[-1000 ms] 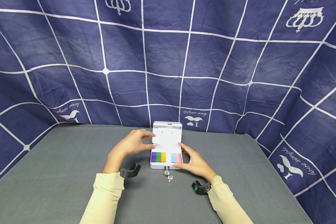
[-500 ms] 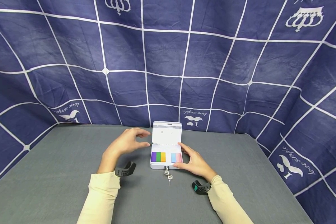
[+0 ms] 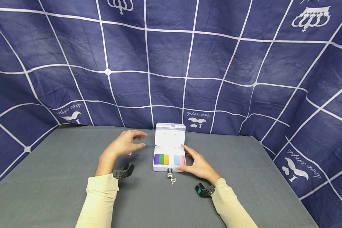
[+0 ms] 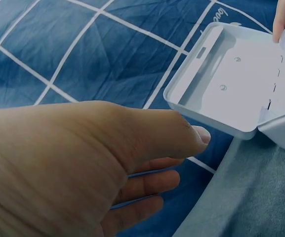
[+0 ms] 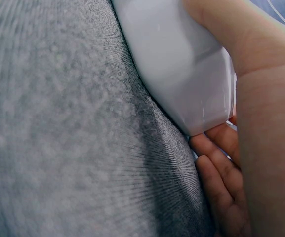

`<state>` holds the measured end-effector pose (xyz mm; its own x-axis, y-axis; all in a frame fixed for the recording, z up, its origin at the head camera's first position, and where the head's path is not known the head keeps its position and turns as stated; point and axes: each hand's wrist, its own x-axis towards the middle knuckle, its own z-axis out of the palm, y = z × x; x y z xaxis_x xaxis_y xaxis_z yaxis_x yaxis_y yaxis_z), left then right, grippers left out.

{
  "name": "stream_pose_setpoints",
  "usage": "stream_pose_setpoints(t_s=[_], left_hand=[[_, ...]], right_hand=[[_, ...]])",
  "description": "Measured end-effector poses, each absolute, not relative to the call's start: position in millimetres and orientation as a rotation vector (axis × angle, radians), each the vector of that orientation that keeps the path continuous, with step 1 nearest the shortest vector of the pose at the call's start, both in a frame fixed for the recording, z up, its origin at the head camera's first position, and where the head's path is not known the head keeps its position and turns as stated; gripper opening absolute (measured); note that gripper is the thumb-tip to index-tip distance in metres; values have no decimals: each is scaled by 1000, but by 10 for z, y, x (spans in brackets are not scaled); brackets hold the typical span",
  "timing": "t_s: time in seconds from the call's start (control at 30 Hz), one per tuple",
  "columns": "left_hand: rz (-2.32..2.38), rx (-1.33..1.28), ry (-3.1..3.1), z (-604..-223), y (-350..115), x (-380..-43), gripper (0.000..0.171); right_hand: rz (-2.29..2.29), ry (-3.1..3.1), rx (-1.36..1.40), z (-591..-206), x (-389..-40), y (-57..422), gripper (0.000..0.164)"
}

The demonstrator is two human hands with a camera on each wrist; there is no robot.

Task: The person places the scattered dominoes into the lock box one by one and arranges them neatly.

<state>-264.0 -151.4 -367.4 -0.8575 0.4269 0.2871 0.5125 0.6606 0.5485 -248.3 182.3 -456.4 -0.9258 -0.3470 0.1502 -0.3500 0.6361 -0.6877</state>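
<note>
A white lockable cash box (image 3: 161, 169) stands on the table with its lid (image 3: 170, 141) raised. Purple (image 3: 156, 159), green (image 3: 161, 159) and orange blocks (image 3: 166, 159) lie at the left inside it, light blue (image 3: 176, 160) and pink blocks (image 3: 182, 160) at the right. Keys (image 3: 173, 180) hang from the front lock. My right hand (image 3: 198, 165) grips the box's right side, thumb at the front, fingers toward the back; the right wrist view shows fingers against the white wall (image 5: 182, 64). Left of the box, apart from it, my left hand (image 3: 122, 144) hovers with loosely bent fingers, holding nothing.
Under the left hand a small white piece (image 3: 129, 154) shows on the grey tabletop (image 3: 74, 177), mostly hidden. A blue cloth (image 3: 171, 91) with white lines hangs behind the table and at both sides. Each wrist wears a black band (image 3: 123, 171).
My left hand has drawn away leftward from the box's left edge, uncovering a bit of a small white piece beneath it. The right hand and box have stayed in place.
</note>
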Motion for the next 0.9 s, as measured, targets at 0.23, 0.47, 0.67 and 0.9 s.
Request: stream_pose_setpoints(t_s=[0.23, 0.47, 0.67, 0.9], left_hand=[[-948, -728, -2781, -3702, -1613, -2652, 38], [-911, -681, -2875, -3728, -1650, -2657, 43], [-904, -669, -2928, -3755, -1675, -2654, 48], [-898, -631, -2939, -3817, -1732, -2678, 48]], right_hand=[[1185, -2839, 602, -4555, -2485, 1819, 92], [1192, -2838, 600, -4559, -2485, 1825, 92], [1194, -2841, 600, -4568, -2486, 1826, 92], [1188, -2842, 596, -4555, -2483, 1821, 92]])
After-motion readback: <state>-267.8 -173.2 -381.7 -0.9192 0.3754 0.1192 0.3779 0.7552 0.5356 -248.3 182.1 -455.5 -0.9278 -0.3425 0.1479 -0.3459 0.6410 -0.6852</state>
